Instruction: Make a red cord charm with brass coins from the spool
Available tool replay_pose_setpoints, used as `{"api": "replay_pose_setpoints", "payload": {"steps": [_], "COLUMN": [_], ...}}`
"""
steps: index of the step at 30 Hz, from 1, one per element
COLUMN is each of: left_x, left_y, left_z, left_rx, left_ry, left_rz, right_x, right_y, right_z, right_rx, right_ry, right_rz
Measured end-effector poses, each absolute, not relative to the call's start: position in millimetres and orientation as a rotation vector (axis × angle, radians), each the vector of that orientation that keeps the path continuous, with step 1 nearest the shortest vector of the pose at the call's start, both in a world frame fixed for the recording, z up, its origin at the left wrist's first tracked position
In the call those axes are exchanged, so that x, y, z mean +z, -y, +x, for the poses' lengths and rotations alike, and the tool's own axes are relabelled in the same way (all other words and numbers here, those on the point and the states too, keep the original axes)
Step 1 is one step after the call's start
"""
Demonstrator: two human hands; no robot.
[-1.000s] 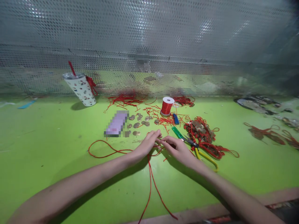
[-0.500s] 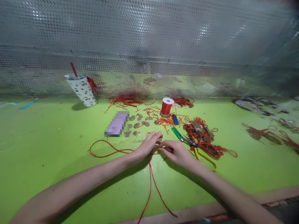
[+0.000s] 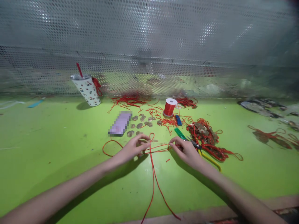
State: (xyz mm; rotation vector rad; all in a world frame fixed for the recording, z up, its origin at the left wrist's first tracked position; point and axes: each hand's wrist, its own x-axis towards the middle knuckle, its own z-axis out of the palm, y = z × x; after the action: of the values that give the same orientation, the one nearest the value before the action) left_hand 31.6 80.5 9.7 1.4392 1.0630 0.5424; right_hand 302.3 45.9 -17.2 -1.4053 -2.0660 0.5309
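Red cord (image 3: 151, 155) in the middle of the green surface (image 3: 105, 193), at the near side of the loose coins (image 3: 139, 125) and left of the yellow-handled cutters (image 3: 211, 161). My left grip (image 3: 130, 150) has thumb and forefinger tips closed on the cord, just below its small far loop; exact contact partly hidden by the fingers. My right grip (image 3: 188, 154) pinches the sideways strands at their right end, thumb against forefinger. Other fingers curled loosely; what they touch, I cannot tell. Handling, by my judgement: very light, limp and bendy, perhaps a little slick, hardly fragile; it should take a pull well but slump when pushed, and crossings could slip if let go. Best held by fingertips, one pinch at the crossing below the small loop, the other at the right end of the sideways strands. Lie of it: long axis runs near to far, small loop pointing far, two tails spreading towards the near edge, one veering left, the other right. Sideways strands cross this line, running left to right between my hands; a wider loop lies out left, beyond my left wrist.
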Motion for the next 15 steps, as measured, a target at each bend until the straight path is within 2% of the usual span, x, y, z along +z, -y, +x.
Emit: {"api": "replay_pose_setpoints", "payload": {"steps": [10,15], "left_x": [12,15], "left_y": [-49,-54], "left_z": [-35,-48], "left_rx": [0.662,0.649], "left_ry": [-1.289,-1.477], "left_rz": [2.141,2.242], "right_x": [-22,-19], "right_y": [-48,-46], "right_z": [320,324], "right_rx": [0.394,0.426], "right_ry": [2.085,2.073], "right_rz": [-1.547,-1.584]}}
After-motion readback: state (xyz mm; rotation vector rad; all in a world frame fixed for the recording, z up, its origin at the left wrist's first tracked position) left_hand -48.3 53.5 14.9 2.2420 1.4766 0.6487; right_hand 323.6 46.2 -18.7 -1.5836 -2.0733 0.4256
